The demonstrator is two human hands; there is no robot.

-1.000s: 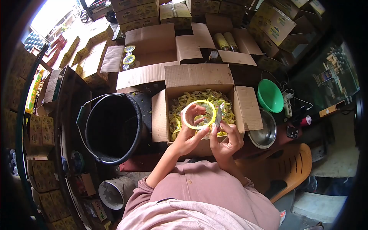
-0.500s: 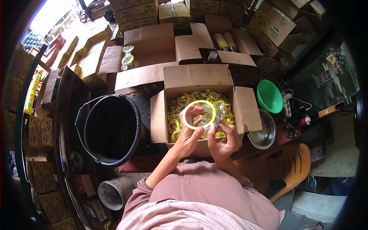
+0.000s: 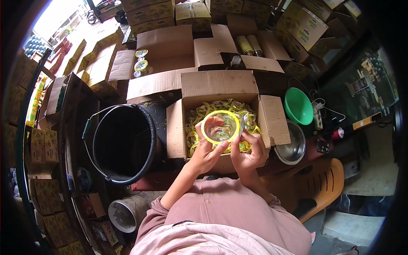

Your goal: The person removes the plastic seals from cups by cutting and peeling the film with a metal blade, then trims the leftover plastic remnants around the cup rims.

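Observation:
A clear cup with a bright yellow rim [image 3: 206, 135] is in my left hand [image 3: 207, 151], tilted so its open mouth faces me. The fingers wrap round its left side, and the thumb lies at the lower rim. My right hand [image 3: 248, 153] pinches a small, flat, grey blade-like piece [image 3: 242, 124] right beside the cup's right edge. Whether that piece touches the rim I cannot tell. Below both hands stands an open cardboard box [image 3: 219, 83] filled with yellow-green printed strips or wrappers [image 3: 199, 111].
A large black bucket [image 3: 97, 146] stands left of the box. To the right are a green bowl [image 3: 297, 106] and a metal bowl [image 3: 293, 144]. Behind, another open carton [image 3: 165, 42] holds yellow-lidded cups [image 3: 141, 66]. An orange chair [image 3: 325, 182] is at lower right.
The cup has turned slightly, so I see more straight down into it. The grey piece has shifted a little and looks narrower. Both hands stay nearly in place.

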